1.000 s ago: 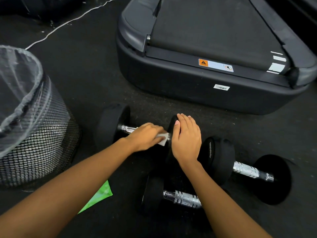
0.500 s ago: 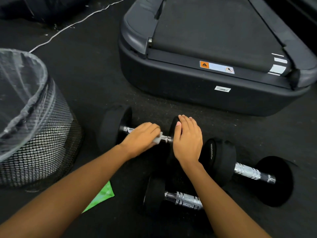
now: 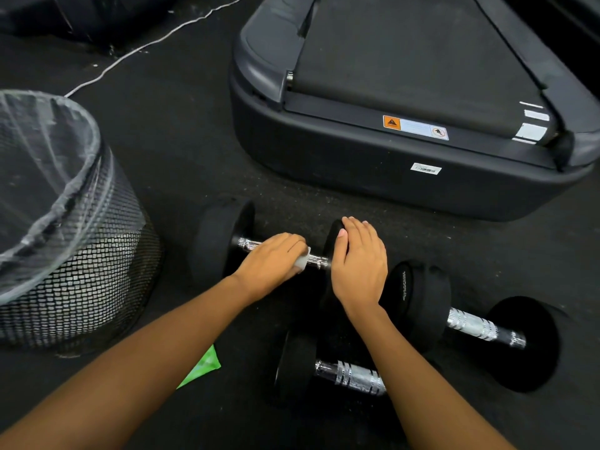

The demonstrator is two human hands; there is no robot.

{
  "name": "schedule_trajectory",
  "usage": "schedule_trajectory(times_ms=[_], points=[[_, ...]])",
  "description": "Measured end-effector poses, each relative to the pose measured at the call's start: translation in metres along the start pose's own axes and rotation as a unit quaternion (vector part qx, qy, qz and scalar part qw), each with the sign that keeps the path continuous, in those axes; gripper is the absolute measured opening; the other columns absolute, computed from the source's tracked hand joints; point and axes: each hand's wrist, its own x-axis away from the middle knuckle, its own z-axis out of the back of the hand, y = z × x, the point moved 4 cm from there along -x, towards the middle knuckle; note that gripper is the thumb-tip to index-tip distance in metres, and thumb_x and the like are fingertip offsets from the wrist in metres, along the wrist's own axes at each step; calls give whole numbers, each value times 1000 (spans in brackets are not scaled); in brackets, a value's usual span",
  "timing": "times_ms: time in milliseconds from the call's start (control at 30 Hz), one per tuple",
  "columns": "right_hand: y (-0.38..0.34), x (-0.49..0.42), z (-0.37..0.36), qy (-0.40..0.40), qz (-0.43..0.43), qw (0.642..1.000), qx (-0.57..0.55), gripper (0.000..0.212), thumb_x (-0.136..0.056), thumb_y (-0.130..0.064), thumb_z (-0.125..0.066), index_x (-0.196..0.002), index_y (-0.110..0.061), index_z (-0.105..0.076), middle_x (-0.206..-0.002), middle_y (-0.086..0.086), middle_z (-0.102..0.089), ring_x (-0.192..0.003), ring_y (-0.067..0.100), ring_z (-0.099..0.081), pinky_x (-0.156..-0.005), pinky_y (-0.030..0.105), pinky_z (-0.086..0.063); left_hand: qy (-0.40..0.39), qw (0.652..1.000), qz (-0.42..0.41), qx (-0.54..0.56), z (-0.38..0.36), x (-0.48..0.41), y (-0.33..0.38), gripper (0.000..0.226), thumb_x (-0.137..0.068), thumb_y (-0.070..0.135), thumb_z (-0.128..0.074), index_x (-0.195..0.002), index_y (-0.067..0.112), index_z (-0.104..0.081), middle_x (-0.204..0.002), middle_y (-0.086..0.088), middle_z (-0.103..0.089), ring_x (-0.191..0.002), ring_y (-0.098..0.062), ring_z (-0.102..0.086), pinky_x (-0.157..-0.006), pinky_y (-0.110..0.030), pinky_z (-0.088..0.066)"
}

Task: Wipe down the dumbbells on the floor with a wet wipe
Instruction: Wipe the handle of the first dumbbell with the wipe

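Three black dumbbells with chrome handles lie on the dark floor. My left hand (image 3: pixel 274 258) grips the handle of the far dumbbell (image 3: pixel 220 237) with a white wet wipe (image 3: pixel 302 260) wrapped under its fingers. My right hand (image 3: pixel 358 259) rests flat with straight fingers on that dumbbell's right head. A second dumbbell (image 3: pixel 480 326) lies to the right, and a third dumbbell (image 3: pixel 350 375) lies nearest me, partly hidden by my right forearm.
A black mesh waste bin (image 3: pixel 78 254) with a clear liner stands at the left. A treadmill's rear end (image 3: pixel 406 164) sits just beyond the dumbbells. A green packet (image 3: pixel 203 368) lies on the floor under my left forearm. A white cable (image 3: pixel 146 43) runs across the far floor.
My left hand has slid left along the chrome handle with the wipe, baring more of the handle's right end. My right hand has stayed on the dumbbell head.
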Motion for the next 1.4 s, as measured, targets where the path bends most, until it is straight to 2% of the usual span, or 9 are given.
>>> schedule_trajectory(times_ms=[167,300,467,567,633,733,933,1167,1400], points=[[-1,0,1,-4,2,1000,2,52,-94,-35,-22,-124,-10,-57,-128,4,-58,-128,22,-44,-106,36,-30,-53,998,19,20,-12,-14,15,35,-87,19,-60,-119,6,-54,-119,-8,-57,-110,-19,-52,-97,-27,-36],[0,-1,0,-6,4,1000,1,53,-94,-34,-22,-125,-9,-57,-128,4,-58,-128,22,-44,-106,37,-31,-106,991,45,65,-14,-21,6,37,-91,28,-54,-123,9,-52,-122,-5,-57,-113,-18,-51,-100,-29,-35],[1,0,0,-6,5,1000,0,51,-94,-34,-23,-125,-10,-57,-128,4,-58,-128,22,-44,-106,38,-32,-175,975,113,79,-21,-32,-6,33,-98,37,-38,-105,16,-63,-99,-1,-65,-96,-17,-58,-92,-34,-41],[1,0,0,-5,8,1000,-1,50,-94,-33,-25,-125,-10,-57,-128,4,-58,-128,22,-44,-106,38,-33,-213,963,135,89,-25,-41,-3,30,-99,35,-34,-82,22,-55,-80,2,-57,-87,-18,-57,-87,-35,-41],[2,0,0,-2,9,1000,-1,50,-94,-33,-25,-125,-10,-57,-128,4,-58,-127,21,-44,-105,37,-32,-209,967,116,84,-24,-41,-4,30,-99,35,-36,-82,22,-57,-79,4,-58,-84,-14,-54,-96,-37,-38],[2,1,0,2,7,1000,-3,50,-94,-33,-25,-124,-9,-58,-127,4,-59,-127,22,-45,-105,36,-32,-168,978,76,101,-19,-33,-6,27,-94,37,-47,-108,19,-62,-103,4,-66,-100,-12,-57,-106,-34,-30],[0,0,1,2,6,1000,-2,50,-94,-33,-25,-123,-9,-58,-127,5,-59,-126,22,-46,-105,39,-35,-57,997,36,35,-16,-24,9,33,-85,29,-64,-112,13,-54,-112,-1,-56,-105,-16,-49,-91,-21,-30],[2,-1,0,3,5,1000,-9,50,-94,-34,-25,-124,-10,-57,-127,4,-59,-127,22,-45,-105,36,-32,-86,996,34,17,-5,-17,-4,35,-88,33,-59,-117,16,-52,-118,1,-54,-108,-12,-47,-93,-19,-29],[3,0,-1,-7,0,1000,-7,51,-94,-36,-23,-126,-13,-55,-130,1,-56,-130,19,-41,-107,34,-27,-153,979,125,39,-7,-17,-22,36,-98,35,-38,-126,19,-55,-124,0,-59,-116,-13,-50,-108,-28,-18]])
